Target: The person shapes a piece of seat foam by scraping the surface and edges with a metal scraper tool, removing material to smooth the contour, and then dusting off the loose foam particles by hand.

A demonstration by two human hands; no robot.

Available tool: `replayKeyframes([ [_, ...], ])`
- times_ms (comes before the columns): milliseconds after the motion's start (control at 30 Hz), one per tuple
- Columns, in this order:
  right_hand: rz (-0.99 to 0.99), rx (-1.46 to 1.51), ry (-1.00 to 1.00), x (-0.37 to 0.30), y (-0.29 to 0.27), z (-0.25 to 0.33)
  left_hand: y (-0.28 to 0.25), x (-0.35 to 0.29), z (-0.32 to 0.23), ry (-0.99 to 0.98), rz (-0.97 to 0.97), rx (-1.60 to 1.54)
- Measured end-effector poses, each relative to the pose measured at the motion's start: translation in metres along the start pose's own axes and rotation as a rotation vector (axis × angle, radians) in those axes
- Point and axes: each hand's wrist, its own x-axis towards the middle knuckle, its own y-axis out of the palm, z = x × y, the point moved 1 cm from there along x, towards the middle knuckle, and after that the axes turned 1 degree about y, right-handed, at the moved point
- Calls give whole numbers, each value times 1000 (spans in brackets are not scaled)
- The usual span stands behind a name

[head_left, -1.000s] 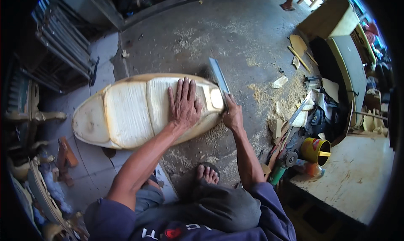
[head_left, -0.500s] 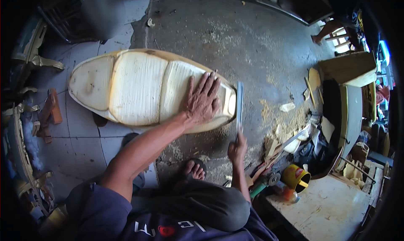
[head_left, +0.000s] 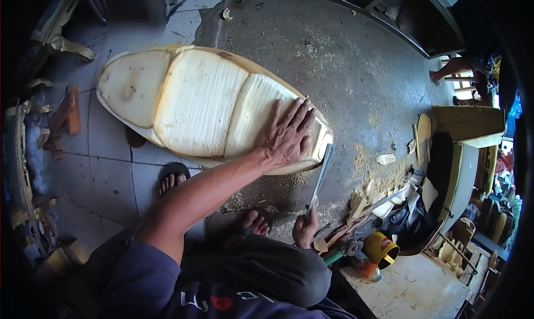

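A long cream foam seat pad (head_left: pixel 201 103), shaped like a motorcycle seat with a rounded left end and ridges across it, lies ahead of me. My left hand (head_left: pixel 285 134) rests flat on its right part, fingers spread, holding nothing. Low on the right, my right hand (head_left: pixel 305 227) is closed round the near end of a long, narrow metal blade (head_left: pixel 320 177). The blade slants up and right, its far tip at the narrow right end of the pad. Whether it has teeth is too fine to tell.
Foam crumbs (head_left: pixel 359 163) litter the grey floor. Right of my knee are an angle grinder (head_left: pixel 349 249), a yellow tin (head_left: pixel 380 249) and a pale tabletop (head_left: pixel 409 280). A wooden piece (head_left: pixel 71 110) stands at left. Another person's leg (head_left: pixel 451 68) shows far right.
My right hand has come down and toward me, tilting the blade from nearly upright to slanted. My left hand stays on the pad. The whole view has shifted and turned slightly.
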Motion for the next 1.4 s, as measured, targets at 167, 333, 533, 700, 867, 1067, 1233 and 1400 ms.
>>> replayKeyframes([
  [167, 166, -57, -53, 191, -6, 22, 4, -2, 6, -8, -101, -71],
  [333, 14, -25, -5, 5, 9, 7, -7, -6, 10, -34, -2, -29],
  [533, 39, 10, 11, 138, 8, 9, -4, -8, 2, -23, -29, -48],
  [700, 13, 57, -37, 46, 23, 1, -7, -9, 16, -43, -86, -30],
  [867, -2, 19, 45, 33, 6, 0, -1, 0, 4, -10, -66, -69],
  [1067, 132, 53, 15, 126, 8, 36, -4, -11, 15, -19, -142, -34],
  [1233, -49, -40, 5, -22, 21, 9, -4, 0, -1, -10, -63, -71],
  [1400, 9, -27, 33, 165, 6, 31, -1, 22, 5, -47, -177, -47],
])
